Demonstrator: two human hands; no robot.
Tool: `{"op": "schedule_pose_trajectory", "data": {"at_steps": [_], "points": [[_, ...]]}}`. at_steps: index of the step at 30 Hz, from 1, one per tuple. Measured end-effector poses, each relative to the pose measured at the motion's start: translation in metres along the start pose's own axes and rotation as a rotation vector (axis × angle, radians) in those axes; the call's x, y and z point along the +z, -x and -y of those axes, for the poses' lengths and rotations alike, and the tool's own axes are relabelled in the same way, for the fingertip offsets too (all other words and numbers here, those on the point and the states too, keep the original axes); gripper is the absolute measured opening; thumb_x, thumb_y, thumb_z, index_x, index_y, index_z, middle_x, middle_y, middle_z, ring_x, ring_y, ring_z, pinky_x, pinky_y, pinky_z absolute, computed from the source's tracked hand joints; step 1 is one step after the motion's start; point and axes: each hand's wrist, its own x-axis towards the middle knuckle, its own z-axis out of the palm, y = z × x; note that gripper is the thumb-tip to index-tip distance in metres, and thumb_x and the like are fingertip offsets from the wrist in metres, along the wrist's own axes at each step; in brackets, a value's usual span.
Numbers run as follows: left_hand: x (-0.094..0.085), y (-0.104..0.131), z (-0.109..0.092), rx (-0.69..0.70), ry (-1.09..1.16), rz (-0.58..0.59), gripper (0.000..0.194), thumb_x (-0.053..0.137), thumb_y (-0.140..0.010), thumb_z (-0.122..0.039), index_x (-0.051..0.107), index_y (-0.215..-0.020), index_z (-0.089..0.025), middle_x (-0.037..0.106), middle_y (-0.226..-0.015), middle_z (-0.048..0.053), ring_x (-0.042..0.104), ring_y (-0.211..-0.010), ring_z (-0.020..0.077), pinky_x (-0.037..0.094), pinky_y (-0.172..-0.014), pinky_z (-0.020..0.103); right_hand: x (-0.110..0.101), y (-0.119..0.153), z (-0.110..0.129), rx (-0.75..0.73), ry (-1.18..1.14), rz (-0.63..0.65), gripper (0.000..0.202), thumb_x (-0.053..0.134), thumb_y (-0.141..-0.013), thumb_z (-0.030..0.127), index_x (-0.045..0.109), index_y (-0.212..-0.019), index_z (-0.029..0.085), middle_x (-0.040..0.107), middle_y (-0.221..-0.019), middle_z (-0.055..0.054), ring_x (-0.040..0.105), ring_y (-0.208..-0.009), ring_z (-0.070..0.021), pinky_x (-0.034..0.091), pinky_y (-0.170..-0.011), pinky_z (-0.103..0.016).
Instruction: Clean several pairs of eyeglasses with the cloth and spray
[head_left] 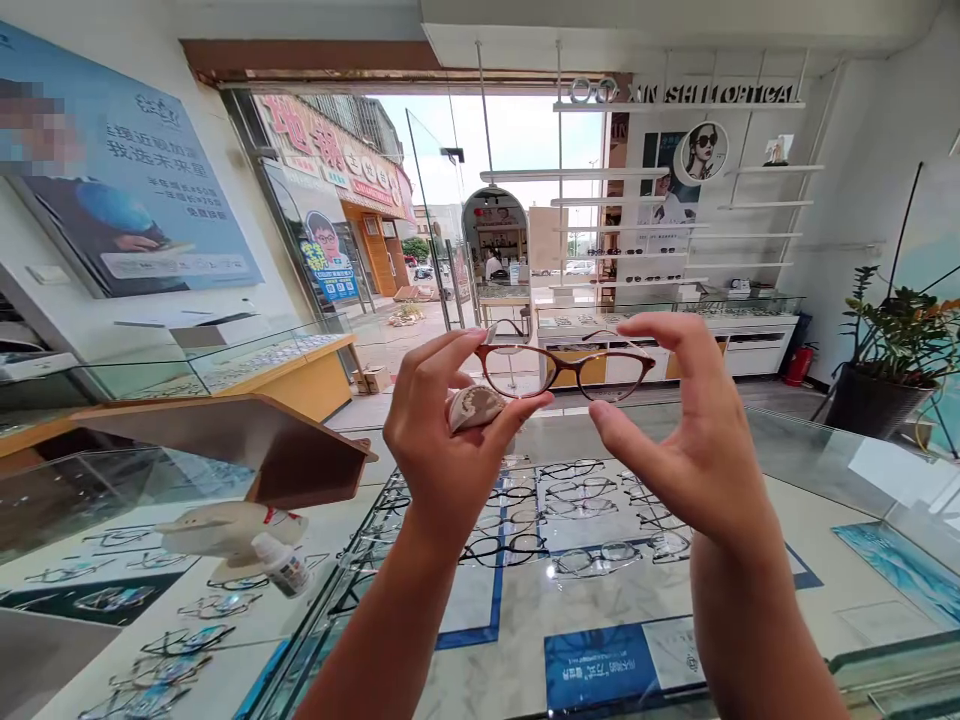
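Reddish-brown framed eyeglasses (566,366) are held up above the glass counter, temples pointing away from me. My left hand (442,425) grips them by the left lens between thumb and fingers. A crumpled pale cloth (475,408) is tucked inside that same hand. Around the right lens, my right hand (694,430) has thumb and index finger spread apart. Its index fingertip is close to the right temple and its thumb tip close to the lower rim; whether either touches, I cannot tell. Under the counter glass lie rows of eyeglasses (577,490).
To the left stand a small white bottle (283,565), a beige animal-shaped object (225,530) and a brown tilted tray-like piece (300,450). A blue leaflet (600,665) lies in front. Farther off are a potted plant (885,380), a red fire extinguisher (799,365) and display shelves (637,203).
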Motion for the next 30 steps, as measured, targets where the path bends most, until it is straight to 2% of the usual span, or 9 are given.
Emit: {"op": "schedule_pose_trajectory", "data": {"at_steps": [3, 6, 9, 13, 19, 23, 27, 30], "points": [[-0.004, 0.000, 0.003, -0.088, -0.027, -0.045, 0.062, 0.097, -0.082, -0.045, 0.068, -0.135, -0.031, 0.075, -0.128, 0.006, 0.075, -0.102, 0.0254, 0.067, -0.084, 0.046, 0.005, 0.000, -0.006, -0.012, 0.035, -0.054, 0.060, 0.078, -0.090, 0.035, 0.057, -0.145, 0.030, 0.067, -0.144, -0.011, 0.063, -0.134, -0.0354, 0.050, -0.115, -0.057], [-0.007, 0.000, 0.003, -0.194, -0.048, -0.046, 0.060, 0.096, -0.083, -0.044, 0.068, -0.135, -0.034, 0.075, -0.131, 0.005, 0.074, -0.095, 0.0240, 0.066, -0.085, 0.048, 0.012, -0.001, -0.010, -0.027, 0.032, -0.059, 0.054, 0.078, -0.093, 0.039, 0.060, -0.143, 0.029, 0.069, -0.140, -0.011, 0.065, -0.131, -0.0350, 0.052, -0.115, -0.057], [-0.009, 0.000, 0.000, -0.232, -0.060, -0.057, 0.059, 0.097, -0.082, -0.045, 0.069, -0.133, -0.035, 0.076, -0.129, 0.005, 0.074, -0.103, 0.0269, 0.067, -0.086, 0.050, 0.019, -0.001, -0.011, -0.031, 0.018, -0.087, 0.050, 0.077, -0.096, 0.043, 0.063, -0.142, 0.030, 0.071, -0.138, -0.011, 0.066, -0.130, -0.0352, 0.053, -0.115, -0.058], [-0.010, -0.002, -0.002, -0.269, -0.064, -0.053, 0.057, 0.095, -0.083, -0.051, 0.070, -0.132, -0.036, 0.076, -0.129, 0.005, 0.074, -0.111, 0.0293, 0.066, -0.093, 0.053, 0.025, 0.001, -0.008, 0.014, -0.017, -0.149, 0.053, 0.078, -0.097, 0.045, 0.062, -0.146, 0.031, 0.070, -0.142, -0.012, 0.067, -0.130, -0.0360, 0.054, -0.115, -0.060], [-0.014, -0.002, 0.003, -0.262, -0.026, 0.026, 0.059, 0.087, -0.090, -0.056, 0.066, -0.142, -0.038, 0.076, -0.137, 0.005, 0.074, -0.122, 0.0305, 0.068, -0.094, 0.052, 0.031, 0.001, -0.007, 0.049, -0.012, -0.173, 0.050, 0.078, -0.098, 0.044, 0.065, -0.144, 0.032, 0.073, -0.138, -0.012, 0.070, -0.125, -0.0358, 0.058, -0.111, -0.060], [-0.016, -0.004, 0.005, -0.264, -0.018, 0.075, 0.049, 0.083, -0.095, -0.057, 0.068, -0.137, -0.037, 0.078, -0.132, 0.003, 0.075, -0.118, 0.0279, 0.070, -0.086, 0.047, 0.032, 0.001, -0.008, 0.078, -0.028, -0.171, 0.050, 0.079, -0.097, 0.044, 0.066, -0.144, 0.032, 0.073, -0.139, -0.012, 0.072, -0.124, -0.0373, 0.058, -0.110, -0.062], [-0.017, -0.006, 0.003, -0.224, -0.023, 0.102, 0.043, 0.077, -0.099, -0.055, 0.068, -0.139, -0.040, 0.078, -0.133, 0.001, 0.074, -0.123, 0.0279, 0.070, -0.090, 0.050, 0.032, 0.001, -0.008, 0.098, -0.013, -0.139, 0.046, 0.073, -0.101, 0.048, 0.064, -0.145, 0.036, 0.072, -0.143, -0.011, 0.070, -0.128, -0.0411, 0.058, -0.108, -0.064], [-0.015, -0.007, 0.004, -0.220, -0.036, 0.116, 0.042, 0.074, -0.102, -0.053, 0.067, -0.141, -0.041, 0.078, -0.134, 0.001, 0.073, -0.126, 0.0282, 0.069, -0.093, 0.052, 0.031, 0.001, -0.008, 0.090, 0.029, -0.137, 0.043, 0.071, -0.102, 0.048, 0.065, -0.143, 0.036, 0.073, -0.140, -0.010, 0.071, -0.126, -0.0404, 0.059, -0.107, -0.062]]}}
